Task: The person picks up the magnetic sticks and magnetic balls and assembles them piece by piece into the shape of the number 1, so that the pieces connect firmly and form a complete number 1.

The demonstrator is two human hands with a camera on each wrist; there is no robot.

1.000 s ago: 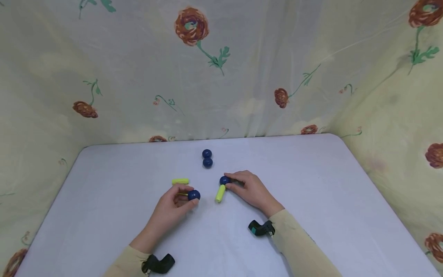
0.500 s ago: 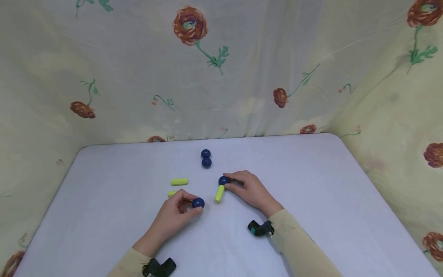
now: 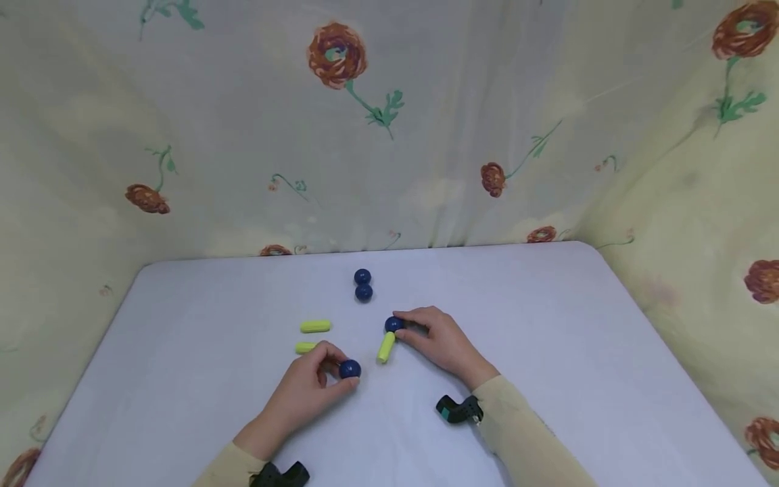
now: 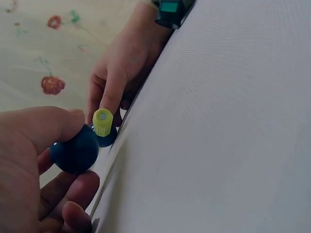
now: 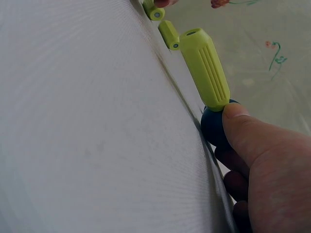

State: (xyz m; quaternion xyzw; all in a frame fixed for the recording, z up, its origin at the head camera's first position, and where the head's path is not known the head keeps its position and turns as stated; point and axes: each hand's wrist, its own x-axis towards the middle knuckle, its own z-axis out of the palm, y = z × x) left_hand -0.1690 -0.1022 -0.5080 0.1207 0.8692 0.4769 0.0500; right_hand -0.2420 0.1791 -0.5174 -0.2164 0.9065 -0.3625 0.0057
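Observation:
My left hand point(image 3: 304, 389) pinches a dark blue ball point(image 3: 349, 368) between thumb and fingers. To its right, my right hand point(image 3: 444, 341) grips another blue ball point(image 3: 393, 324). A yellow-green ribbed rod point(image 5: 205, 70) is joined to that ball and points toward me and slightly left. In the left wrist view, the rod's end point(image 4: 103, 116) shows a small grey disc, and my left hand's ball point(image 4: 75, 150) appears in front of it. A gap separates the left ball from the rod in the head view.
Two blue balls point(image 3: 363, 284) touch each other farther back on the white table point(image 3: 517, 304). A yellow-green rod point(image 3: 315, 326) lies left of centre. Another rod point(image 3: 305, 347) is partly covered by my left hand. A flowered cloth point(image 3: 426, 135) hangs behind the table.
My left hand has moved slightly right and toward me with its ball, uncovering more of the rods behind it. The right hand keeps its ball and rod in place.

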